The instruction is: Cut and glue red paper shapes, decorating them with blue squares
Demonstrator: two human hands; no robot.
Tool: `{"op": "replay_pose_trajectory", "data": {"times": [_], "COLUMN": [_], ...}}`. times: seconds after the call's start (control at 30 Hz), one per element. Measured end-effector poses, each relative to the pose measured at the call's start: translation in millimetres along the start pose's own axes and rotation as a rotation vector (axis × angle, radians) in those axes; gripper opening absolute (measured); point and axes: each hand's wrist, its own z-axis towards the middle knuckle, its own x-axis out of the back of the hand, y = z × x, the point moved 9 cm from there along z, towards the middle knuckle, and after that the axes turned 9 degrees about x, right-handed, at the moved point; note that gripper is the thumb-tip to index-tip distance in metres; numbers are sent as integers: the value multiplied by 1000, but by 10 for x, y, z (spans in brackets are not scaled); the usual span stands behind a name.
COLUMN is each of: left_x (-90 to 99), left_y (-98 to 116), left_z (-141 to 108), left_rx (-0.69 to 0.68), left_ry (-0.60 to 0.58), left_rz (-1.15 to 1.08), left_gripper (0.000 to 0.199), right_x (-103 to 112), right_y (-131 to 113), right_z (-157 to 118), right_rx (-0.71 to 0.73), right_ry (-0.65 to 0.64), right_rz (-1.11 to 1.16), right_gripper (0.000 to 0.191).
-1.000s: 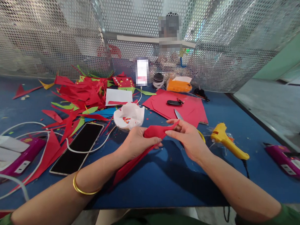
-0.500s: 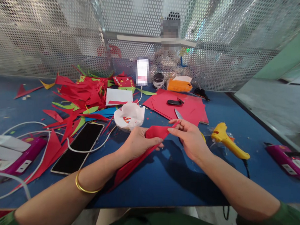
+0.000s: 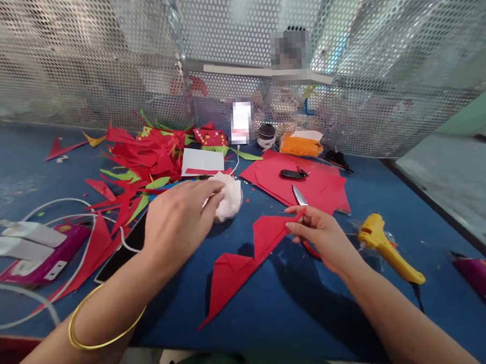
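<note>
The right hand (image 3: pixel 323 229) pinches one pointed end of a folded red paper (image 3: pixel 233 281) between thumb and fingers. The paper slants down to the left over the near middle of the blue table (image 3: pixel 257 323); whether its lower tip touches the surface cannot be told. The left hand (image 3: pixel 178 217) is off the paper, thumb and fingers loosely bent and parted, with the fingertips over the edge of a bowl (image 3: pixel 230 201) lined with white paper; contact is unclear.

Just beyond the right hand, a scissors blade (image 3: pixel 299 195) points away, near a stack of red sheets (image 3: pixel 262 176) bearing a small black object (image 3: pixel 293 174). A yellow glue gun (image 3: pixel 382 245) lies to the right.

The upright phone (image 3: pixel 241 120) has a blurred, unreadable screen. Any marks on the orange packet (image 3: pixel 301 145) and the left purple power strip (image 3: pixel 63 251) are too small to read. Red paper scraps (image 3: pixel 153 156) are heaped at the back left.
</note>
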Motion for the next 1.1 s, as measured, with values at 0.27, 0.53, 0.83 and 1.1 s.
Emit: {"op": "replay_pose_trajectory", "data": {"times": [0.27,0.53,0.83,1.1], "left_x": [-432,-411,-467,-264], "left_y": [-87,18,-92,-94], "left_z": [-276,-453,-408,-341], "left_rx": [-269,-500,-458,-371], "left_ry": [-328,-232,-168,47], "left_rz": [-58,-72,-98,-99], "left_gripper": [23,26,33,26], "right_x": [93,81,90,60], "right_y": [194,293,363,258], "right_z": [23,48,55,36], "right_rx": [-36,-84,-119,-111], "right_ry": [-16,-31,-34,44], "right_rz": [-178,-226,-207,-5], "right_gripper": [58,60,59,51]}}
